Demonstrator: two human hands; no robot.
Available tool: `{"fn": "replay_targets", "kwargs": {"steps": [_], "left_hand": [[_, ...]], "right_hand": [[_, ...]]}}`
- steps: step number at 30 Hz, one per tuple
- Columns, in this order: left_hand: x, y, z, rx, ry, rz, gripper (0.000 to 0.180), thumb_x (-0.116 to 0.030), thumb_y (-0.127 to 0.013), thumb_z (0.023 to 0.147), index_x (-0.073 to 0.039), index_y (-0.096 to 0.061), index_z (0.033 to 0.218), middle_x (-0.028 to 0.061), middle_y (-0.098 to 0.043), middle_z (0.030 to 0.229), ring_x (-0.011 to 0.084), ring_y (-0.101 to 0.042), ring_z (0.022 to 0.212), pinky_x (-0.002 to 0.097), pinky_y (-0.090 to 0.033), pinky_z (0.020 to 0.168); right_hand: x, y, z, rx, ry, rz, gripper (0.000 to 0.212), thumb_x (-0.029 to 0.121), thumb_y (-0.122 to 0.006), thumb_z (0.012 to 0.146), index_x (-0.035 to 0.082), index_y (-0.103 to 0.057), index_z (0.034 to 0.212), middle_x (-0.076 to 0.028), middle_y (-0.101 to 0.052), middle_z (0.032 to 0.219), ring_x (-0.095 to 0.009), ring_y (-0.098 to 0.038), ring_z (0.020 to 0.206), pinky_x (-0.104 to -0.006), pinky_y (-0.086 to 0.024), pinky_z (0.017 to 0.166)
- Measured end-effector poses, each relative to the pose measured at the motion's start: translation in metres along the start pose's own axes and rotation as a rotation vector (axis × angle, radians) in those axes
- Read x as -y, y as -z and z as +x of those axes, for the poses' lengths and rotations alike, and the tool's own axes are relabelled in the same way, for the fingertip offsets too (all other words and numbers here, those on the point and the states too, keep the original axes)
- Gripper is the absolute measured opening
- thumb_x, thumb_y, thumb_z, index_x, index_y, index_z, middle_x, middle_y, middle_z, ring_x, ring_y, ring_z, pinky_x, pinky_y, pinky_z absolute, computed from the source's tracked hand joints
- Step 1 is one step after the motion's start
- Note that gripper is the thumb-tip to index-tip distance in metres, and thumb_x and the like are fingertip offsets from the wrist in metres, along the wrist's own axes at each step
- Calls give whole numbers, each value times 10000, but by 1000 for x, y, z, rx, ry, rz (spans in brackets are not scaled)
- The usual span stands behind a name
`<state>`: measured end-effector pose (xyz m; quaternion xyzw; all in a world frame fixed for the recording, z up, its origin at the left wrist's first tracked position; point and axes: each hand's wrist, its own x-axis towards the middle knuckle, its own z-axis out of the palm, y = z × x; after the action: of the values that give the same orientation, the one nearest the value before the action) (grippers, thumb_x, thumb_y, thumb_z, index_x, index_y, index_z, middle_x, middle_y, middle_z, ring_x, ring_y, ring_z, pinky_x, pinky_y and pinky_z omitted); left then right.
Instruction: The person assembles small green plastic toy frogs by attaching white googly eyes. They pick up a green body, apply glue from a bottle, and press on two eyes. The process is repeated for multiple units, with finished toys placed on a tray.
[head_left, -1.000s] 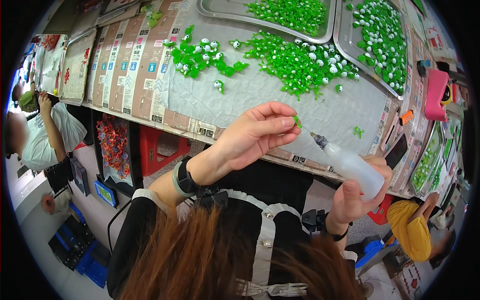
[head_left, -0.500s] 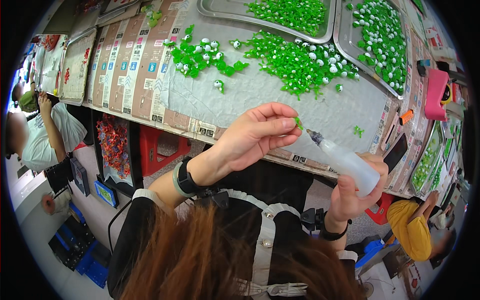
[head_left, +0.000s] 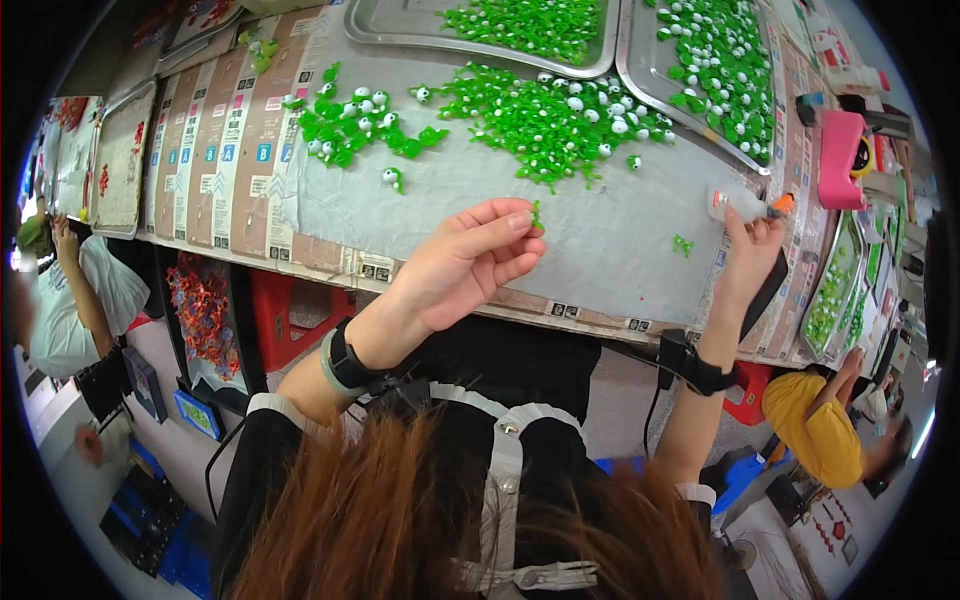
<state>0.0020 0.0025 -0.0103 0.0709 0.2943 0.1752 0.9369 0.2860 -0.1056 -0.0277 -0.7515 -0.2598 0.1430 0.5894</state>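
My left hand [head_left: 470,255] pinches a small green plastic figure piece [head_left: 537,214] between thumb and fingertips, above the front of the cloth-covered table. At the right, a translucent white squeeze bottle [head_left: 722,199] lies on its side, its dark nozzle beside an orange object [head_left: 785,204]. The fingers of my right hand [head_left: 748,255] are bent against the bottle's near side and partly hide it. One small green piece [head_left: 683,245] lies by itself on the cloth, left of my right hand.
Green pieces with white eyeballs form a large heap [head_left: 540,115] and a smaller one [head_left: 350,125]. Behind stand metal trays [head_left: 605,62] of green parts. A pink tape dispenser [head_left: 838,160] stands at the right. Co-workers sit at the left [head_left: 85,300] and right [head_left: 815,425].
My right hand has carried the squeeze bottle away from the left hand, rightward and farther back, and laid it beside the orange object. The left hand still pinches its green piece. The view has shifted.
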Motion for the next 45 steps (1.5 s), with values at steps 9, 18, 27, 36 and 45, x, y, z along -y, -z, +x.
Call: {"fn": "replay_targets", "kwargs": {"steps": [9,18,27,36,45], "left_hand": [[-4,2,-2,3,26,76,98,-98,-461,808,-36,-482,881,53,-540,767,120,-550,679,202,-479,608],[-6,-5,-8,9,10,116,128,-53,-507,773,-5,-506,892,72,-553,819,140,-565,745,219,-484,651],[2,-17,-7,-28,-248,558,127,-11,-506,760,20,-515,882,88,-563,836,140,-562,762,229,-466,668],[8,-24,-17,-77,-378,926,136,-17,-542,742,34,-547,868,65,-575,794,108,-552,739,206,-442,650],[11,-20,-14,-6,-799,1384,137,5,-596,669,2,-578,805,91,-591,746,157,-579,656,235,-456,572]], "right_hand": [[53,-33,-37,-18,440,-462,292,14,-536,726,-16,-449,1003,-100,-524,869,-166,-492,784,-250,-383,717],[43,-82,-27,561,125,-314,189,9,-483,738,4,-515,925,-96,-553,818,-207,-544,675,-285,-426,630],[82,-66,-88,641,-760,608,213,15,-512,745,-25,-483,952,-100,-558,815,-159,-556,720,-262,-452,655],[82,-70,-109,547,-457,435,167,-31,-552,711,-28,-502,871,-72,-561,807,-104,-538,737,-205,-429,660],[85,-65,-110,581,-415,373,108,-36,-533,727,-43,-531,835,-80,-566,799,-103,-539,716,-201,-434,648]]}}
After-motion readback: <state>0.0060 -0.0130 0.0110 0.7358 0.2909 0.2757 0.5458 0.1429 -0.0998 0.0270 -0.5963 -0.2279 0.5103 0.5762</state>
